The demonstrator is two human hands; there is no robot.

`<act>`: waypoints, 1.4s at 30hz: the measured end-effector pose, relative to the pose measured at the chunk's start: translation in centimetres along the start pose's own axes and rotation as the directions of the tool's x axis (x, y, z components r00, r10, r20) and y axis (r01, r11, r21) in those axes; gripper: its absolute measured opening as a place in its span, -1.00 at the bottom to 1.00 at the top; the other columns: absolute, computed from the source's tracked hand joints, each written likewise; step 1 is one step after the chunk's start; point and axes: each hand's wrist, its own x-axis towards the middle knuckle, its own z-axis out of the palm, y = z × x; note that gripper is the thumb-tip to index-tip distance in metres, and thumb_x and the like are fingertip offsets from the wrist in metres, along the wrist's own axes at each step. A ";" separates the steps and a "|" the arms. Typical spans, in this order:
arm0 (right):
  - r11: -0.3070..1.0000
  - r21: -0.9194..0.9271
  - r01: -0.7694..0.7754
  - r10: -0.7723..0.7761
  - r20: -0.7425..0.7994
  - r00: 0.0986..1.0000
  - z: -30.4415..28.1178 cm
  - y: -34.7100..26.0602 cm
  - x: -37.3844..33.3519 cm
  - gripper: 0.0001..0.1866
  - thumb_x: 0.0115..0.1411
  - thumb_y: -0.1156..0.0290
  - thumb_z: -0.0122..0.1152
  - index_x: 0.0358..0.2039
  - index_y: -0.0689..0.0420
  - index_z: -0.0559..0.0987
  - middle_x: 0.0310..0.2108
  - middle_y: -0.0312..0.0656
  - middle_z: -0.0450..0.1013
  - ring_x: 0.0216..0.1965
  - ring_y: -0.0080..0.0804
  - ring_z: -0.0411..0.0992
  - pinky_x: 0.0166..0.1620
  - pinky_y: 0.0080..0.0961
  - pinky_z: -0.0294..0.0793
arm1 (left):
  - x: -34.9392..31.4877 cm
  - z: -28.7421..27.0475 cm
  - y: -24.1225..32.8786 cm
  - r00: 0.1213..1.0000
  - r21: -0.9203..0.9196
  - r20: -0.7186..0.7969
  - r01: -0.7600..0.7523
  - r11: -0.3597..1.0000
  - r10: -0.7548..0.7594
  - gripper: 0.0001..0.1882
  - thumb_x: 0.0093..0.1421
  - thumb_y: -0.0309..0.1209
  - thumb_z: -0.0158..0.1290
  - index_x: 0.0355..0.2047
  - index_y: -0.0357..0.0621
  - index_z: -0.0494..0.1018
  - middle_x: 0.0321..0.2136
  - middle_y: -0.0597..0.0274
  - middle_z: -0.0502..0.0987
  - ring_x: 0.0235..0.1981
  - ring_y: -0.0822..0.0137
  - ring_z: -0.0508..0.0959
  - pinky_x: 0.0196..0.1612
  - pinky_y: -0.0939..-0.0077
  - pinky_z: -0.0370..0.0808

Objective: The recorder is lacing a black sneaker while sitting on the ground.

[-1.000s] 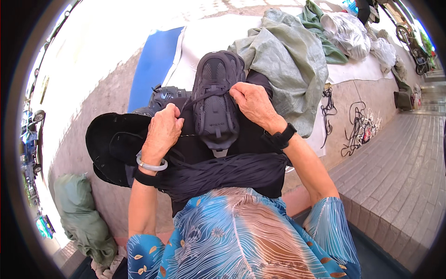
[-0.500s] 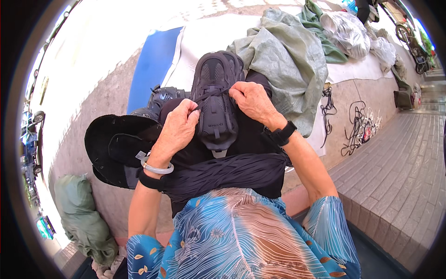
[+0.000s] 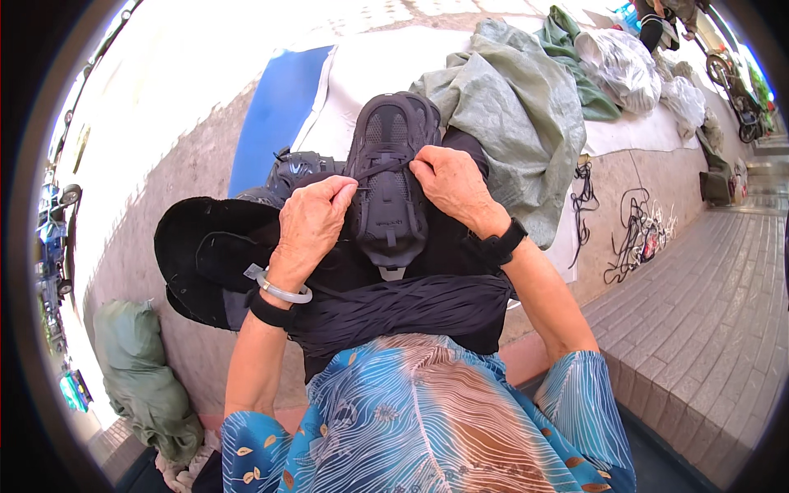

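I'm outdoors, and I take my bearings from the rumpled grey-green tarp [image 3: 514,107] ahead of me. It lies partly over a white sheet [image 3: 386,62] spread on the ground. Left of the tarp, a flat blue sheet [image 3: 279,107] borders the white one. Farther left I see shaded concrete floor [image 3: 177,172], then sunlight so strong that the pavement [image 3: 164,74] bleaches to white along a ragged shadow edge. Vehicles [image 3: 56,234] stand far left of the tarp. To its right, nearer me, runs a raised tiled step [image 3: 690,312]; farther off on that side stands a motorcycle [image 3: 735,94].
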 end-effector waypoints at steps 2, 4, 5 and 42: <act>0.983 0.180 -0.023 0.033 -0.050 0.998 -0.1 0.5 -0.1 -0.81 0.10 0.35 0.14 -0.45 0.25 0.53 -0.44 -0.01 0.49 -0.33 0.00 0.47 -0.24 -0.22 0.43 | 0.5 0.5 -0.5 1.000 0.034 -0.017 0.013 0.999 -0.012 -0.76 0.25 -0.28 0.00 -0.29 -0.20 0.52 -0.48 0.01 0.56 -0.42 0.04 0.57 -0.32 0.36 0.48; 0.973 0.224 -0.055 0.070 -0.057 0.996 0.1 0.4 -0.1 -0.81 0.10 0.35 0.15 -0.43 0.25 0.53 -0.43 0.00 0.49 -0.32 0.00 0.46 -0.22 -0.23 0.43 | 1.2 1.1 -1.5 0.995 -0.112 -0.018 0.099 0.989 -0.102 -0.78 0.25 -0.32 -0.01 -0.29 -0.23 0.50 -0.51 0.01 0.55 -0.43 0.06 0.58 -0.34 0.36 0.48; 0.959 0.270 -0.090 0.112 -0.065 0.992 0.2 0.3 -0.2 -0.81 0.09 0.36 0.17 -0.41 0.24 0.54 -0.41 0.01 0.49 -0.32 -0.01 0.46 -0.20 -0.25 0.42 | 1.4 1.4 -1.9 0.994 -0.112 -0.022 0.103 0.988 -0.106 -0.78 0.25 -0.32 -0.01 -0.29 -0.23 0.50 -0.51 0.01 0.55 -0.43 0.06 0.58 -0.34 0.36 0.48; 0.998 0.031 0.061 -0.052 -0.224 0.973 -0.1 -1.8 -2.7 -0.67 0.02 0.38 0.30 -0.24 0.22 0.44 -0.30 -0.04 0.34 -0.33 -0.07 0.45 -0.31 -0.32 0.49 | 3.9 2.4 -0.9 0.995 -0.220 -0.037 0.079 0.972 -0.089 -0.83 0.05 -0.39 0.14 -0.48 -0.26 0.46 -0.52 0.01 0.52 -0.47 0.02 0.52 -0.33 0.29 0.44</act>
